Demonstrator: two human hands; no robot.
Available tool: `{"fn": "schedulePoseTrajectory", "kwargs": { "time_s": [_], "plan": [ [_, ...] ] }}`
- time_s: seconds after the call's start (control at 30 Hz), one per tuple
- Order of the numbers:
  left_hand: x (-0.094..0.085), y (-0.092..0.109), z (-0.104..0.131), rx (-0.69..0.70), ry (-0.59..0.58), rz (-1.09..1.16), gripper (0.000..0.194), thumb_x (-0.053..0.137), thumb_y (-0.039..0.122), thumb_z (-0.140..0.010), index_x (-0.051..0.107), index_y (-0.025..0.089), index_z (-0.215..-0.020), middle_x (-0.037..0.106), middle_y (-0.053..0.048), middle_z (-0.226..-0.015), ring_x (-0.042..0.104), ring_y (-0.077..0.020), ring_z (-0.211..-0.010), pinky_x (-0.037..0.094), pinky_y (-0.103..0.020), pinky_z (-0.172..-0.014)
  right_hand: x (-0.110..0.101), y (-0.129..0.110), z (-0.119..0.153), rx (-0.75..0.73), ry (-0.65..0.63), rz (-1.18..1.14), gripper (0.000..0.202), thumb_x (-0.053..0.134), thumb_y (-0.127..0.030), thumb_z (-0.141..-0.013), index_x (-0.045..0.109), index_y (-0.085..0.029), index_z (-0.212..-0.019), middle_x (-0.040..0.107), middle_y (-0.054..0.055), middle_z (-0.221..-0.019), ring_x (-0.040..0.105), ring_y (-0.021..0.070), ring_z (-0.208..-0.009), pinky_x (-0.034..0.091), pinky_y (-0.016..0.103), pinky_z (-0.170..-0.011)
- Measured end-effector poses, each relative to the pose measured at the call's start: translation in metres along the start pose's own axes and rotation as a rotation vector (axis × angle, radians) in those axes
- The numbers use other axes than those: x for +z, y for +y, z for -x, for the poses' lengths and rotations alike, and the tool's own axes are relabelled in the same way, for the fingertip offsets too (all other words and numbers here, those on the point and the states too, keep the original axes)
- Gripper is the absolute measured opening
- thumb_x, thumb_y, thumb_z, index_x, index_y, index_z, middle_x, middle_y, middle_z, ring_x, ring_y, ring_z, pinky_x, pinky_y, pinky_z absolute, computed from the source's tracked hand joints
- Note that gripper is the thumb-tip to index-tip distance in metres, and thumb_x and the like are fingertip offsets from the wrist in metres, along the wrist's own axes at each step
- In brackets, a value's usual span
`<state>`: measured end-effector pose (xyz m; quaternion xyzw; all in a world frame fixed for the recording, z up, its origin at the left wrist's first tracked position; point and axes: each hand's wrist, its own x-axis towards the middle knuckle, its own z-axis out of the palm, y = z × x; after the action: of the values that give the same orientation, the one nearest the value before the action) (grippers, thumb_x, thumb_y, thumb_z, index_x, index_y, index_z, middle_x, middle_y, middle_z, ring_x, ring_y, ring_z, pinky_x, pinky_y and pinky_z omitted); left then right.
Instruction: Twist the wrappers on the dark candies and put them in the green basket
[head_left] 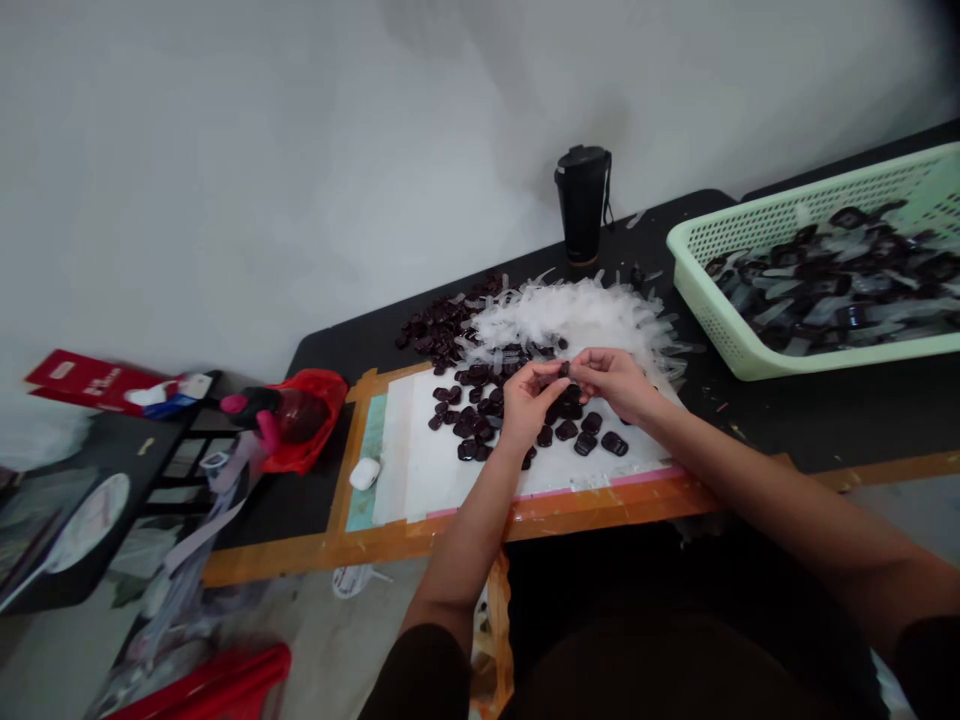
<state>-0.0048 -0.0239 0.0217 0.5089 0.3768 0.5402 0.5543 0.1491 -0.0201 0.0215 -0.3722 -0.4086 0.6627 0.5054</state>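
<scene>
Left hand (529,396), one; right hand (613,384), one; fingertips of both narrowed and pinched on one small dark piece (564,369), above the white board (409,480). Dark pieces (615,444), too many to count, scattered beneath. Translucent strips (574,315), one heap, uncountable, just beyond. Black tumbler (582,205), one, farther back. Green basket (847,361), one, filled, at right. White case (365,474), one, at board's left. Red tray (296,459), one, farther left.
</scene>
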Motion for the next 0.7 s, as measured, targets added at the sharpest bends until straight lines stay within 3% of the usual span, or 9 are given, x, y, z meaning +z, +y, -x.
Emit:
{"fn": "schedulePoseTrajectory", "kwargs": {
  "time_s": [0.37, 0.57, 0.7],
  "plan": [
    [-0.003, -0.009, -0.002, -0.036, 0.028, 0.087, 0.022, 0.079, 0.026, -0.067, 0.068, 0.019, -0.084, 0.072, -0.003, -0.096, 0.065, -0.0146, -0.092, 0.046, -0.032, -0.092, 0.002, -0.003, 0.002, 0.051, -0.08, -0.021, 0.028, 0.079, -0.038, -0.067, 0.063, -0.017, -0.076, 0.051, -0.003, -0.06, 0.043, 0.0064, -0.048, 0.049, 0.022, -0.05],
    [-0.002, -0.002, -0.001, -0.035, 0.009, 0.056, 0.022, 0.082, 0.026, -0.064, 0.07, 0.018, -0.08, 0.071, -0.005, -0.099, 0.065, -0.016, -0.094, 0.045, -0.035, -0.095, 0.002, -0.001, 0.002, 0.092, -0.064, -0.111, 0.029, 0.078, -0.039, -0.066, 0.061, -0.017, -0.072, 0.048, -0.004, -0.057, 0.041, 0.0053, -0.047, 0.047, 0.02, -0.048],
    [-0.003, 0.002, 0.0, -0.007, -0.01, 0.002, 0.018, 0.079, 0.03, -0.068, 0.071, 0.018, -0.079, 0.071, -0.006, -0.099, 0.064, -0.0182, -0.096, 0.044, -0.037, -0.096, 0.001, -0.002, 0.002, 0.039, -0.059, -0.009, 0.031, 0.079, -0.038, -0.066, 0.058, -0.018, -0.075, 0.052, -0.004, -0.059, 0.045, 0.0064, -0.047, 0.048, 0.022, -0.049]
  ]
}}
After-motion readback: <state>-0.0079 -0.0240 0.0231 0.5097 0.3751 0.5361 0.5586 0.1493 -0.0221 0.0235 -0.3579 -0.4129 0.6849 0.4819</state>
